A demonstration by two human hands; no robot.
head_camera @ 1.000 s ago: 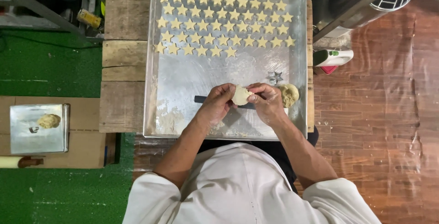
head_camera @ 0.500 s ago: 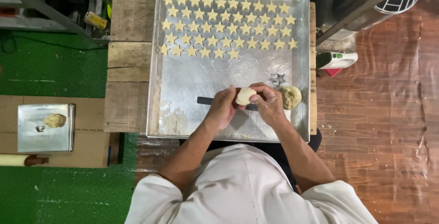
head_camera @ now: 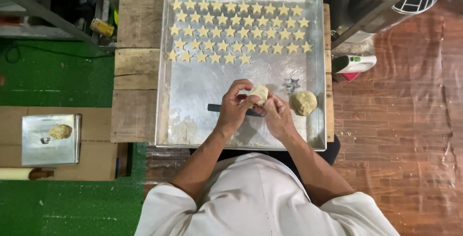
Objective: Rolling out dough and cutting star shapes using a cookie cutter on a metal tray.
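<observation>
A large metal tray (head_camera: 169,72) fills the centre of the frame, on a wooden table (head_camera: 135,72). Rows of star-shaped dough pieces (head_camera: 236,32) are laid in its upper part. At the lower middle of the tray, a small piece of dough (head_camera: 259,93) is gripped between both hands: the left hand (head_camera: 236,108) is closed on it from the left, the right hand (head_camera: 277,115) from the right. Compared with one second ago, the piece is held in nearly the same place, so the pressing seems unfinished. A dough ball (head_camera: 304,103) and a star cutter (head_camera: 292,84) are seen to the right.
</observation>
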